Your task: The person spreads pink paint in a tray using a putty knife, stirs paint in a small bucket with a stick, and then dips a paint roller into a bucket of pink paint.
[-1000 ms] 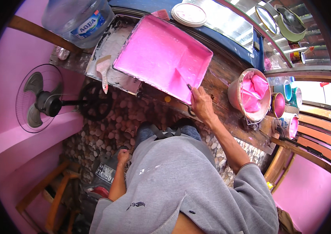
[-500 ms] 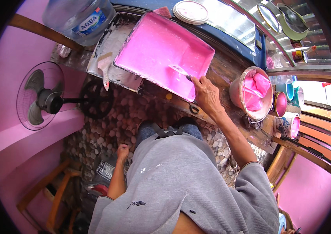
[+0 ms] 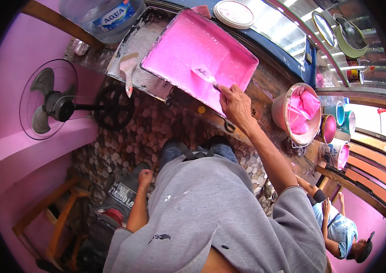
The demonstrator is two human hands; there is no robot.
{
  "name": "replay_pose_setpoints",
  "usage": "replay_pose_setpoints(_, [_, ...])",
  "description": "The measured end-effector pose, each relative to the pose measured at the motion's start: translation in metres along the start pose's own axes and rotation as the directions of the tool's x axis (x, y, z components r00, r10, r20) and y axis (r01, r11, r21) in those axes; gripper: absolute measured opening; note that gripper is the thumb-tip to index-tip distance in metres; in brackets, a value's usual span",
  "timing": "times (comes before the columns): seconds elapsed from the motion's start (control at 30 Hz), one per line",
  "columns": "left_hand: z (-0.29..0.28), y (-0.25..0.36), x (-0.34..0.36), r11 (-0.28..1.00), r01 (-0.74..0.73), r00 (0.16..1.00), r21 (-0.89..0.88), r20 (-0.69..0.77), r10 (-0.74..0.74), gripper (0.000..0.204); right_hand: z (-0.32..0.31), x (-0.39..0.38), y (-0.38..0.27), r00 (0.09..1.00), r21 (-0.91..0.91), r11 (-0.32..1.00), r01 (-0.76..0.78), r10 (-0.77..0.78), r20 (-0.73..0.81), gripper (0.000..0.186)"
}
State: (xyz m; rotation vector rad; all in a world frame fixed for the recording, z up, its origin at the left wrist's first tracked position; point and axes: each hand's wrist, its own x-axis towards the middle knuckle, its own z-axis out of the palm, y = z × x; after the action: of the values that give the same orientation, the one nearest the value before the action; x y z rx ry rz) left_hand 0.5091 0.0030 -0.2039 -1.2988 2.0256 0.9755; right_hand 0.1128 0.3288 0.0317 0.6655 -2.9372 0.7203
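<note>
My right hand [image 3: 237, 105] grips the dark handle of a putty knife [image 3: 207, 77]. Its flat blade lies against the pink paint inside a large paint tray [image 3: 242, 45], and the blade tip is smeared pink. My left hand [image 3: 145, 177] hangs low beside my body, fingers curled, with nothing visible in it. Left of the paint tray, partly beneath it, sits a second tray [image 3: 131, 38] coated in dried grey-white paint. A wide paintbrush [image 3: 129, 72] rests over that tray's near part, its handle pointing towards me.
Right of the tray stands a bucket [image 3: 282, 111] holding pink plastic, with several paint cans [image 3: 328, 128] beyond. White lids [image 3: 234, 14] and a large water bottle [image 3: 106, 22] are behind. A fan [image 3: 59, 105] stands left, a motorcycle [image 3: 111, 214] lower left. Another person [image 3: 338, 227] is at lower right.
The putty knife and my right hand have shifted left and nearer across the tray. My view has moved slightly, and the other person shows much more at lower right. My left hand stays curled.
</note>
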Motion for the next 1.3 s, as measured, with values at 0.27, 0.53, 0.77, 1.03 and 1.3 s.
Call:
replay_pose_setpoints(0.27, [0.007,-0.003,0.003,0.998,0.041,0.999,-0.047,0.035,-0.040,0.039,-0.030,-0.025,0.007,0.998,-0.028,1.000,0.015,-0.013,0.062,0.029])
replay_pose_setpoints(0.53, [-0.009,0.011,0.013,0.997,-0.023,0.999,-0.071,-0.038,0.020,0.034,-0.017,-0.015,0.005,0.971,-0.043,0.983,0.178,-0.168,0.169,0.032])
replay_pose_setpoints(0.77, [-0.070,0.201,-0.041,0.774,-0.623,0.679,0.111,-0.415,0.606,0.016,-0.040,-0.044,0.039,0.989,-0.091,0.996,0.005,0.008,0.145,0.026])
replay_pose_setpoints(1.03, [-0.121,0.395,-0.105,0.466,-0.877,0.389,0.114,-0.400,0.830,0.020,-0.030,-0.034,0.030,0.997,-0.012,0.999,-0.053,0.053,0.051,0.028])
replay_pose_setpoints(1.3, [-0.093,0.337,-0.061,0.648,-0.760,0.578,0.048,-0.404,0.709,0.031,-0.008,0.051,0.026,1.000,-0.002,1.000,-0.015,0.015,-0.012,0.027])
